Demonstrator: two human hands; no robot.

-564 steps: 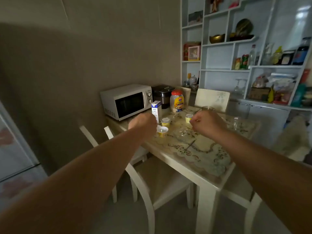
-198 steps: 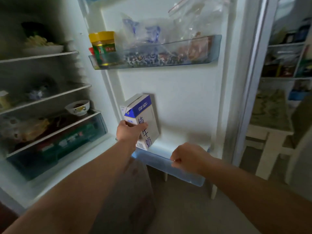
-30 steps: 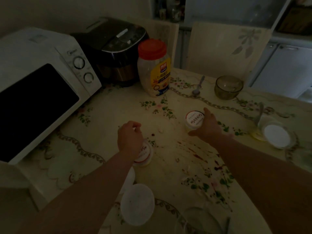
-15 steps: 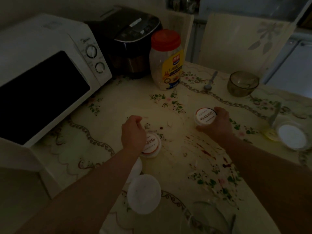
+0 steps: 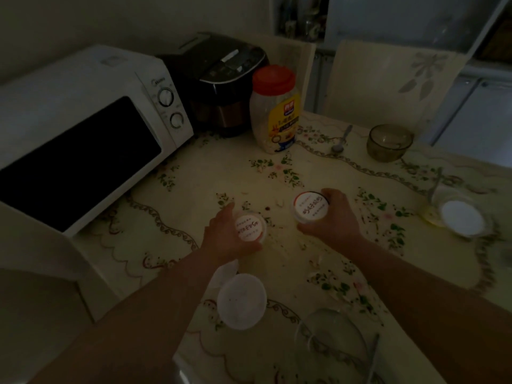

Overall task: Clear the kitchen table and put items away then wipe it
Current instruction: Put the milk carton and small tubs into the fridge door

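Near the middle of the flowered tablecloth (image 5: 194, 189), both hands are wrapped around sealed yogurt cups: the left hand (image 5: 224, 239) has its fingers curled round the near-left cup (image 5: 250, 228), and the right hand (image 5: 332, 217) grips the other cup (image 5: 309, 207) from its right side, thumb and fingers closed on the wall. Can't tell if they're lifted or resting on the cloth. If you're grabbing two like this, I'd keep them level and squeeze lightly, since thin cups probably dent, and lift straight up so you don't drag through the dark red spatter (image 5: 282, 245) between them. Both have their printed foil lids on, so contents are hidden. Closer to the near edge there's a white round tub (image 5: 241, 304), looks empty or capped, hard to say. Far right, a glass bowl (image 5: 389, 142) with a bit of residue, a spoon (image 5: 341, 139) beside it, and a red-capped oat jar (image 5: 274, 109) roughly half full.
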